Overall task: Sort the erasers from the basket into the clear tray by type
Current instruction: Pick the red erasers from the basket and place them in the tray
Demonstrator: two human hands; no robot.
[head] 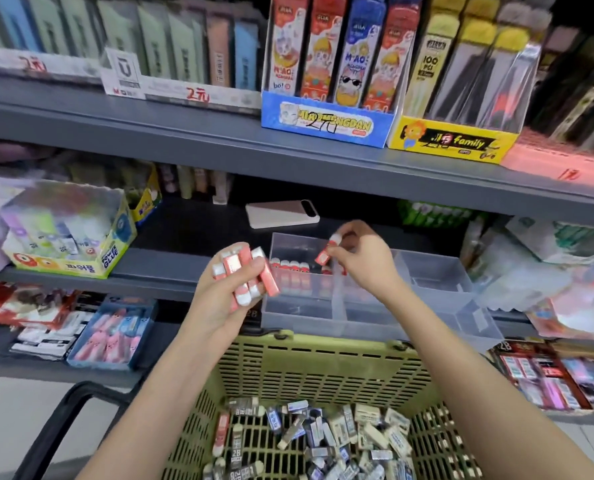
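Our left hand [231, 289] is wrapped tight round a fistful of red erasers [245, 271]; just right of it our right hand [361, 258] pinches a single red eraser [323, 257] over the clear tray [437, 282]; a row of red ones [290, 268] stands in the compartment under those fingers; the basket [323, 368] sits below both wrists, holding loose mixed erasers [323, 438].

View: one head-worn wide-angle camera
Facing: forward and down, basket [323, 370] near, shelves [150, 133] far
Nearness: close above the basket
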